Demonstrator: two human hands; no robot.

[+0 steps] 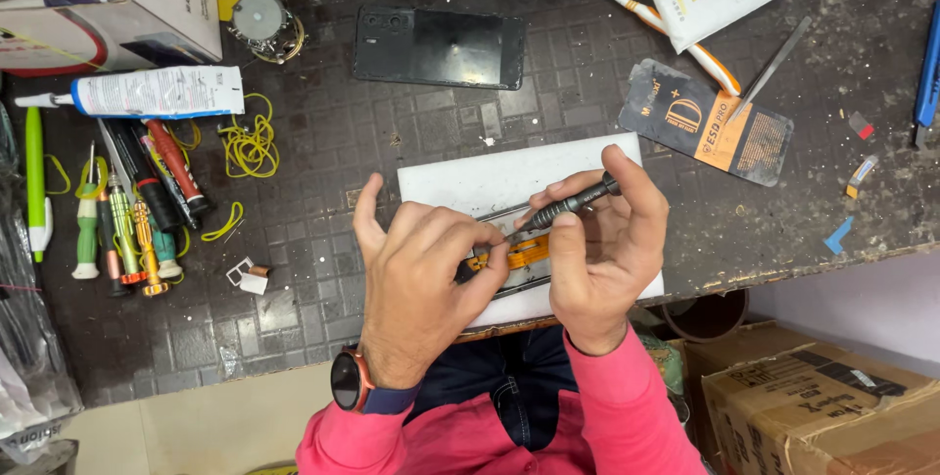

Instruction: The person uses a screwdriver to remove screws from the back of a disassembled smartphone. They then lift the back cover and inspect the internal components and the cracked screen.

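Keep the white pad (490,179) flat on the tabletop (323,132), centre frame. Left hand (421,279) is pressed down on the part with the orange flex (524,252); keep it pinned. Right hand (602,240) is closed on the dark screwdriver (573,201): hold it steep, turn lightly.

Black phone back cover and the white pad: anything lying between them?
Head view: nothing; only bare dark gridded mat between the back cover and the white pad.
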